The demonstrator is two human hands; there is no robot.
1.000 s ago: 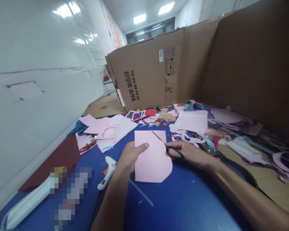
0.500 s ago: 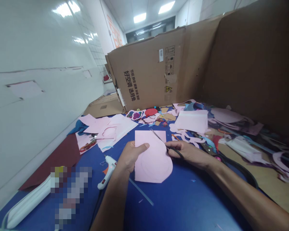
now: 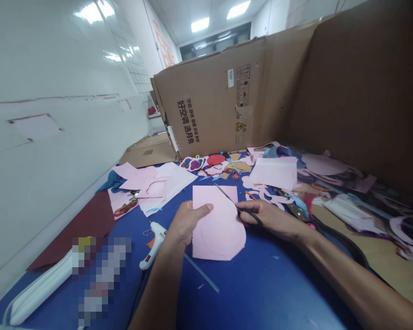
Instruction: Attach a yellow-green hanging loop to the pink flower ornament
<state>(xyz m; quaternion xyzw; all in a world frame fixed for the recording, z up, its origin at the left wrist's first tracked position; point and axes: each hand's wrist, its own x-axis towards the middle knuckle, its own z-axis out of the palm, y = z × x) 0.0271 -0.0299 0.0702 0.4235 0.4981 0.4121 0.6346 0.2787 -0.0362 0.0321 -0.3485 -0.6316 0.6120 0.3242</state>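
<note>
A pink sheet of paper [image 3: 215,229] with a faint curved outline is held above the blue tabletop. Its right side is cut into a rounded edge. My left hand [image 3: 189,222] grips the sheet's left edge, thumb on top and the other fingers hidden beneath. My right hand [image 3: 261,219] is closed around the black handles of a pair of scissors [image 3: 227,195]. The blades point up and left across the upper right of the sheet. Close to my left forearm lies a white glue gun [image 3: 153,247], with a translucent glue stick [image 3: 203,273] on the table below the sheet.
A large cardboard box [image 3: 213,110] walls off the back and right. Pink sheets [image 3: 165,181] lie at the back left. Paper scraps and a folded pale sheet [image 3: 275,172] crowd the right. A white stick-like object [image 3: 43,288] and a blurred item [image 3: 105,279] lie front left.
The sheet's lower right edge has shifted very slightly. Both hands and the scissors stay almost where they were.
</note>
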